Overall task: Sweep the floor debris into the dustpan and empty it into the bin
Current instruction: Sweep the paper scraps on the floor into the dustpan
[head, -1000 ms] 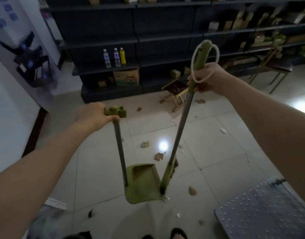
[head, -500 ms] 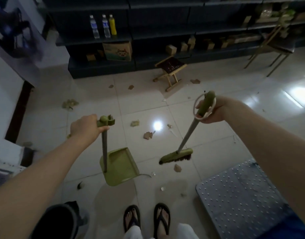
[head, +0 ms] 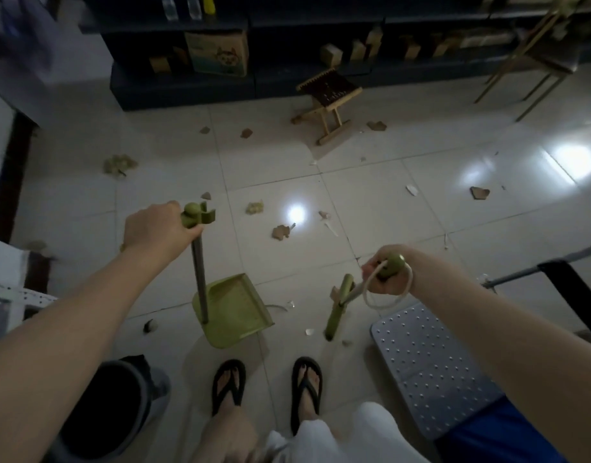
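Note:
My left hand [head: 155,228] grips the top of the green dustpan's upright handle. The dustpan [head: 234,312] rests on the tiled floor just ahead of my feet, its mouth facing right. My right hand [head: 389,274] holds the green end of the broom handle, a white loop hanging from it. The broom head [head: 337,309] stands on the floor right of the dustpan, a gap between them. Brown leaf scraps [head: 280,232] and white bits [head: 309,331] lie scattered on the tiles. A dark bin [head: 120,406] sits at the lower left, partly behind my left arm.
A perforated metal platform [head: 424,365] lies on the floor at the right. A small folding wooden stool [head: 329,95] stands ahead by dark shelving [head: 187,85]. A chair [head: 537,61] is at the far right. My sandalled feet [head: 267,389] are below the dustpan.
My view tilted further down. My right hand dropped lower and nearer, swinging the broom head from crosswise to end-on, closer to me. The dustpan stayed in place.

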Demonstrator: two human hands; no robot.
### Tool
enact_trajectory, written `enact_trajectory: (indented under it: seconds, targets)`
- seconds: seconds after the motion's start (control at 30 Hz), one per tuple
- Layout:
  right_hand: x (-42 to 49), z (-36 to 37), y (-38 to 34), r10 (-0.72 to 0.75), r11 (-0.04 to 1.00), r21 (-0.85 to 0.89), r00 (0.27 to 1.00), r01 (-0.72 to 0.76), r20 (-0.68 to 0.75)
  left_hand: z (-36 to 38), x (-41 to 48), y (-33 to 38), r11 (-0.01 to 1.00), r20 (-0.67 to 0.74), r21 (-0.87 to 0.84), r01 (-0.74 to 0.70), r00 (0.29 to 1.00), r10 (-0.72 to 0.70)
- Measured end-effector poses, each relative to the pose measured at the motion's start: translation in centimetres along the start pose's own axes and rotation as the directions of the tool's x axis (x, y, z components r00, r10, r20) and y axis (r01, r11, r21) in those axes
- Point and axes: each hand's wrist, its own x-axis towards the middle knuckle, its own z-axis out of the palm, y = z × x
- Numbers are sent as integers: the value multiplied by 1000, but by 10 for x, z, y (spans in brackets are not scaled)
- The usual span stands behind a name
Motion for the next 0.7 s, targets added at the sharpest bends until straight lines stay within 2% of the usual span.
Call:
enact_trajectory:
  seconds: [0.07,0.27,0.47,0.6,0.7]
  targets:
    - [1,1,13,28,999,22,999,-28,-20,-4,9,-7,998,2,-10,-58,998,58]
    - [18,24,61,76,992,-87,990,-87,-121,-4,24,-27,970,16,-25,-241,970,242]
    - [37,33,113,82,996,-6,960,-86,-268,9,30,-59,977,57,-40,-212,975,214]
    - [50,41,125,89,994,-29,954,-101,-286,24,32,-78,983,86,-38,-177,980,180]
    - [65,49,124,57,998,-23,971,-64,-231,32,34,-89,986,90,-43,-162,982,166]
